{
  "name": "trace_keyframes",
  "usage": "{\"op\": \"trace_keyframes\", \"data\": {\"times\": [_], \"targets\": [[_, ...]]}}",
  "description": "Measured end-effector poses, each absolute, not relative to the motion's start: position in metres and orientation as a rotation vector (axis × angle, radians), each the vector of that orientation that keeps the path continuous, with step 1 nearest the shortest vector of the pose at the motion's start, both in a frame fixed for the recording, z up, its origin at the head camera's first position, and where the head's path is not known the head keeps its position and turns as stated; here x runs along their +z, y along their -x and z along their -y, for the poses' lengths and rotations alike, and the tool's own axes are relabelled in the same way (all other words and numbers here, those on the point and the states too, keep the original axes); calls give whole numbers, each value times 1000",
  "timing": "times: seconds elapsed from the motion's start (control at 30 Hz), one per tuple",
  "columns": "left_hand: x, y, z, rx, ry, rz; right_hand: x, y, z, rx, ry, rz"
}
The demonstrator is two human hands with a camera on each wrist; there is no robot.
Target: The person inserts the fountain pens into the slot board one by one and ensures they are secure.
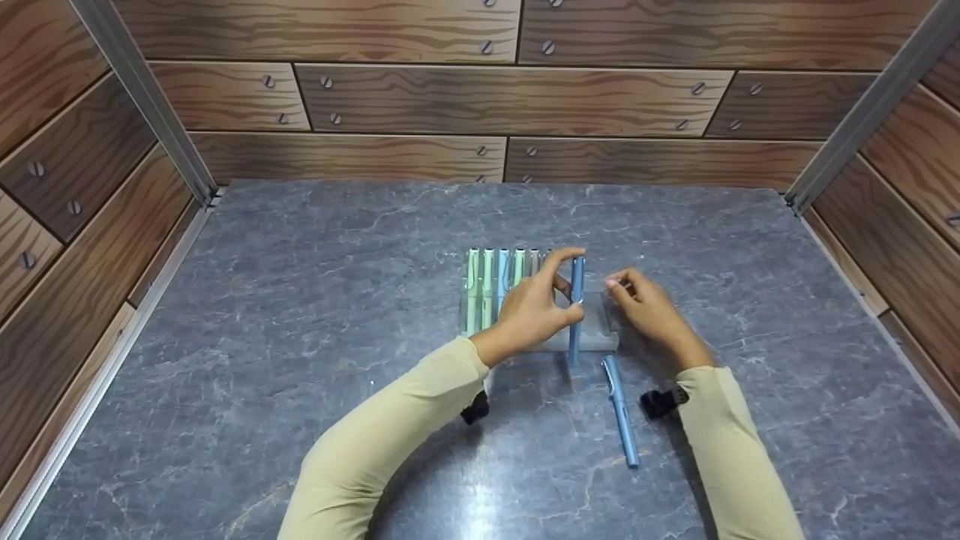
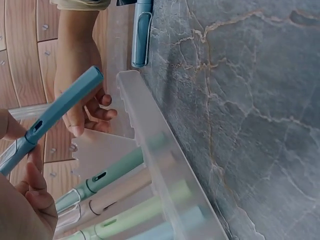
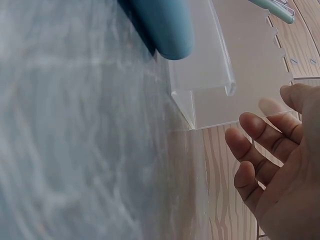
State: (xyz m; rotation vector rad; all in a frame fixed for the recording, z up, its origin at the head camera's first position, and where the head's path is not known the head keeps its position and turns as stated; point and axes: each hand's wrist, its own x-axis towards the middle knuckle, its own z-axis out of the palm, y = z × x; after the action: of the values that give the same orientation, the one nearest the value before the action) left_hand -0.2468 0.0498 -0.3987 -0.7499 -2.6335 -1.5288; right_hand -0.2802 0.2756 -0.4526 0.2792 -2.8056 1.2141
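Observation:
My left hand (image 1: 536,304) pinches a blue pen (image 1: 577,281) between thumb and fingers. It holds the pen nearly upright in front of a clear plastic pen rack (image 1: 609,343). At the rack's right end is my right hand (image 1: 649,307). In the right wrist view its thumb and a finger (image 3: 272,106) lie on either side of the rack's translucent back panel (image 3: 245,95), lightly pinching the corner. The other fingers curl loosely. Several pens stand in the rack, among them a light green pen (image 1: 472,289) and a light blue pen (image 1: 503,270); my left hand hides some.
A second blue pen (image 1: 621,416) lies on the grey marbled table (image 1: 315,300), in front of the rack's right end. Wood-patterned walls (image 1: 412,97) enclose the back and sides. A black wrist camera (image 1: 660,403) sits at the right sleeve.

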Motion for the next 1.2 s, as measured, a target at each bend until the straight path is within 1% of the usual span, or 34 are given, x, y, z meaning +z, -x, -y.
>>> {"op": "trace_keyframes", "data": {"times": [0.37, 0.63, 1.2], "targets": [[-397, 247, -49, -1323, 678, 2689, -452, 279, -276, 1192, -280, 2816], [-399, 248, -50, -1150, 675, 2690, -451, 279, -275, 1196, -280, 2809], [-407, 254, -52, -1067, 661, 2670, -451, 279, -276, 1188, -278, 2832]]}}
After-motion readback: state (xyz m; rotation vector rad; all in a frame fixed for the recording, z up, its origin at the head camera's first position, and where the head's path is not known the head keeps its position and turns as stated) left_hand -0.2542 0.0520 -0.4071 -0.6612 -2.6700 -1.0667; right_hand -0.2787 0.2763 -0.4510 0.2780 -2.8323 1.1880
